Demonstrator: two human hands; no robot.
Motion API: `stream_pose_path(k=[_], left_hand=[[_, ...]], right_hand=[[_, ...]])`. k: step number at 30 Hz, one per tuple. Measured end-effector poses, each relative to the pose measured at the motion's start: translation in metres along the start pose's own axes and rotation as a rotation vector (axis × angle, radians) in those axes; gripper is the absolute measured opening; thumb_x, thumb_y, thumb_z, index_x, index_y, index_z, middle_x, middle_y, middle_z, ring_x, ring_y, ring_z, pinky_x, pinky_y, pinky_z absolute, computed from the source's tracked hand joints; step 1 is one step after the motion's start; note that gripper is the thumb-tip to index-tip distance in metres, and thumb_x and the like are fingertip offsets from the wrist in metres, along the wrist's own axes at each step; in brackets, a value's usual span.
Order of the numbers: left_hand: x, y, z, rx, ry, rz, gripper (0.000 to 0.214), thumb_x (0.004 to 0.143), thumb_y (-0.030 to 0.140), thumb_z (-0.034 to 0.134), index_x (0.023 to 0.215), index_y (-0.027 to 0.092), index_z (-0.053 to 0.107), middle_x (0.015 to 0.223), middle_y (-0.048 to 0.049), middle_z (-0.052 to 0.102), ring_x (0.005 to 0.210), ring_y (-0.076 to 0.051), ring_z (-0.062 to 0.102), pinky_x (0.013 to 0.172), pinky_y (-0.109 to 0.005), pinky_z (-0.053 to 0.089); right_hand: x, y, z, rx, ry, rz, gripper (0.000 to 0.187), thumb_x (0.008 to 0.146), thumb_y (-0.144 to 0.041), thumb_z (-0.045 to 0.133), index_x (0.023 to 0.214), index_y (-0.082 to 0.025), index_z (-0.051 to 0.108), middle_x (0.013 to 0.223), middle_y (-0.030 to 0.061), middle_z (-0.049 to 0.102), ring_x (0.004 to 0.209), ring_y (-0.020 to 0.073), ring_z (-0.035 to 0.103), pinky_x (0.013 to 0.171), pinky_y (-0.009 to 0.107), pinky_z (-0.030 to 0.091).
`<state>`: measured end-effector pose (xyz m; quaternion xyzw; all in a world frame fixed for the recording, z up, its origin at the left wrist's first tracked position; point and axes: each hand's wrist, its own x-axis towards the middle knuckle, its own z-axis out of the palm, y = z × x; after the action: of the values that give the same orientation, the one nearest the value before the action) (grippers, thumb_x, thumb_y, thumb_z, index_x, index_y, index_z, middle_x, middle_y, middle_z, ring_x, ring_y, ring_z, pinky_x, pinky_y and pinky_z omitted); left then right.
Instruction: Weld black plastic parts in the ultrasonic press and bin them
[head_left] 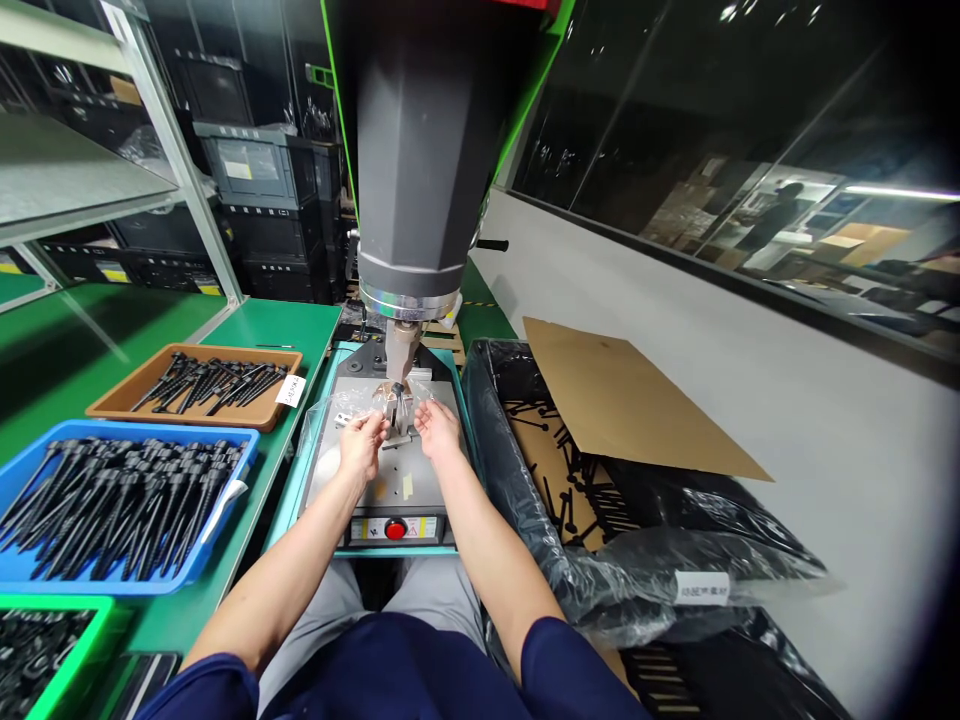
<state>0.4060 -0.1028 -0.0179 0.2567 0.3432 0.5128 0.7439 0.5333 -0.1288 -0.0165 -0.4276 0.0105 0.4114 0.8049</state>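
Both my hands rest on the grey machine base plate point(420, 480) under the tall dark press head point(411, 150). My left hand point(361, 446) has its fingers curled on a clear plastic bag point(330, 410) lying on the plate. On the other side, my right hand point(439, 428) pinches the same bag. Between the two hands a small black part point(397, 400) sits in a metal fixture right below the press tip point(401, 350).
A blue tray point(30, 575) and a brown tray point(120, 400) of long black parts sit on the green bench to the left. Lower left stands a green bin point(82, 655). A black-lined box point(510, 480) with cardboard point(630, 400) stands right. A red button point(395, 529) is near me.
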Motion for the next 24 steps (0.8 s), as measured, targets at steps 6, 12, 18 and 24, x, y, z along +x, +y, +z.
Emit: stream_pose_path(k=[6, 12, 18, 24], left_hand=[[-0.007, 0.0, -0.005, 0.008, -0.002, -0.103, 0.023, 0.069, 0.017, 0.08, 0.084, 0.015, 0.062, 0.081, -0.0029, 0.069, 0.065, -0.009, 0.068, 0.052, -0.014, 0.049], [-0.022, -0.005, -0.015, -0.015, -0.001, -0.302, 0.018, 0.074, 0.019, 0.077, 0.085, 0.014, 0.063, 0.086, -0.0066, 0.07, 0.064, -0.011, 0.067, 0.049, -0.015, 0.053], [-0.045, -0.016, -0.046, 0.061, 0.012, -0.386, 0.028, 0.068, 0.023, 0.082, 0.086, 0.014, 0.064, 0.09, -0.0066, 0.07, 0.068, -0.011, 0.067, 0.052, -0.016, 0.053], [-0.062, -0.011, -0.134, 0.675, 0.116, 0.146, 0.04, 0.067, 0.044, 0.077, 0.093, 0.015, 0.067, 0.095, -0.0094, 0.068, 0.086, -0.021, 0.067, 0.077, -0.033, 0.055]], right_hand=[[-0.001, 0.004, -0.003, 0.028, 0.003, 0.028, 0.015, 0.075, -0.017, 0.076, 0.078, -0.017, 0.061, 0.062, -0.0016, 0.067, 0.051, 0.0083, 0.061, 0.047, 0.016, 0.049], [-0.002, 0.006, -0.003, 0.05, 0.001, 0.058, 0.016, 0.078, -0.019, 0.075, 0.075, -0.017, 0.059, 0.064, -0.0005, 0.067, 0.055, 0.0086, 0.062, 0.051, 0.017, 0.052], [-0.001, 0.002, -0.009, 0.029, 0.019, 0.091, 0.018, 0.083, -0.032, 0.071, 0.08, -0.018, 0.059, 0.069, 0.0, 0.065, 0.056, 0.0093, 0.061, 0.049, 0.018, 0.051], [-0.017, -0.001, -0.091, -0.372, 0.071, -0.262, 0.037, 0.076, -0.044, 0.07, 0.102, -0.019, 0.059, 0.086, 0.0043, 0.067, 0.067, 0.0152, 0.062, 0.061, 0.028, 0.053]])
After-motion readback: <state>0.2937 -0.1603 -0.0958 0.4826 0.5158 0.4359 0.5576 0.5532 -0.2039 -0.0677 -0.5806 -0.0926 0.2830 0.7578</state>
